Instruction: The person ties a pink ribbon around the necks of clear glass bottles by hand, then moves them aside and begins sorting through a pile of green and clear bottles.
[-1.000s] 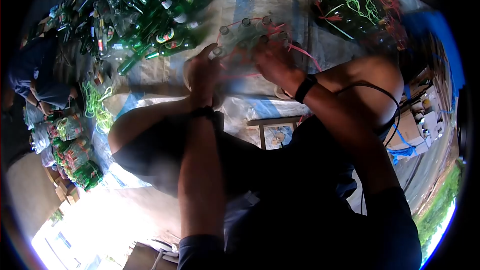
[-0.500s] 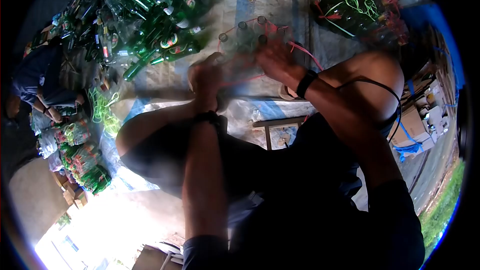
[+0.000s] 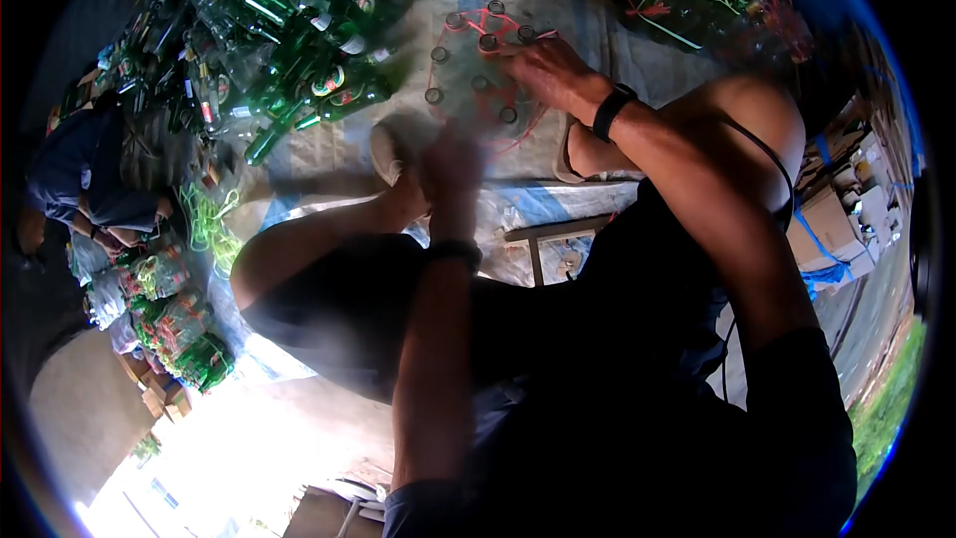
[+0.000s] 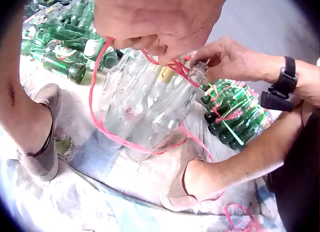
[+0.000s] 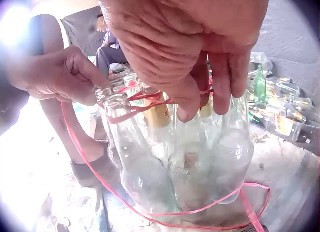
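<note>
A cluster of several clear glass bottles (image 5: 195, 167) stands upright, with pink string (image 5: 142, 111) wound among the necks. A loose loop of the pink string (image 4: 93, 104) hangs around the bottles' lower part. My left hand (image 3: 453, 169) is at the near side of the cluster, blurred in the head view. In the left wrist view its curled fingers (image 4: 145, 42) hold the string, which runs down from them. My right hand (image 3: 553, 75) is over the far right necks. Its thumb (image 5: 187, 104) and fingers pinch the string between the necks.
A heap of green bottles (image 3: 299, 50) lies at the back left. Tied green bottles (image 4: 235, 117) stand at the right. My shoes (image 4: 47, 137) flank the cluster on the sheet. Another person (image 3: 90, 169) crouches at far left beside bundled bottles (image 3: 169, 309). Cardboard boxes (image 3: 832, 224) are at right.
My left hand has moved right and nearer my body. My right hand stays at the necks, farther from my body than before. The head view has shifted slightly, showing more bottle mouths.
</note>
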`<state>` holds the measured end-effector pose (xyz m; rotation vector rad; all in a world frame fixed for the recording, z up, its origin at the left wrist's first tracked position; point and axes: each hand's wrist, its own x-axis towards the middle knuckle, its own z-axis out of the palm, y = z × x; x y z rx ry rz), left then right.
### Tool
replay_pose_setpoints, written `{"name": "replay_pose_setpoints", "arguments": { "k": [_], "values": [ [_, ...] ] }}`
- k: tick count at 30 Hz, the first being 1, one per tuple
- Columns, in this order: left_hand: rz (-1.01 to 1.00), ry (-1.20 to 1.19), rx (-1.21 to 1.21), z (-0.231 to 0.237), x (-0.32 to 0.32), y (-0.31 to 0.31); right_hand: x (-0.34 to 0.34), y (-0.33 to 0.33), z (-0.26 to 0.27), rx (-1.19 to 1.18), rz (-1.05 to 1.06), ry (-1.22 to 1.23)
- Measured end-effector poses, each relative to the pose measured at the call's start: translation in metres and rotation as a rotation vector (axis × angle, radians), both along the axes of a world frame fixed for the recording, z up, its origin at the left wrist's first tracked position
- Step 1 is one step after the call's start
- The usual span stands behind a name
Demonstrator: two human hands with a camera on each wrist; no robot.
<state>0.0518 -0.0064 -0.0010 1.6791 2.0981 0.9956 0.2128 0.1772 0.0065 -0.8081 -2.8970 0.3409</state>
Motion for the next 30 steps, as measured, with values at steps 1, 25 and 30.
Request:
{"name": "replay_pose_setpoints", "arguments": {
  "k": [1,25,30],
  "values": [
    [0.053,0.023,-0.022,-0.006,0.003,0.002,0.001,0.0,0.008,-0.042,0.005,-0.021],
    [-0.06,0.164,-0.195,0.009,-0.002,0.007,-0.024,-0.061,0.012,0.34,-0.05,0.259],
    [-0.107,0.297,-0.347,0.054,0.005,0.009,-0.024,-0.064,0.013,0.174,-0.072,0.302]
  ]
}}
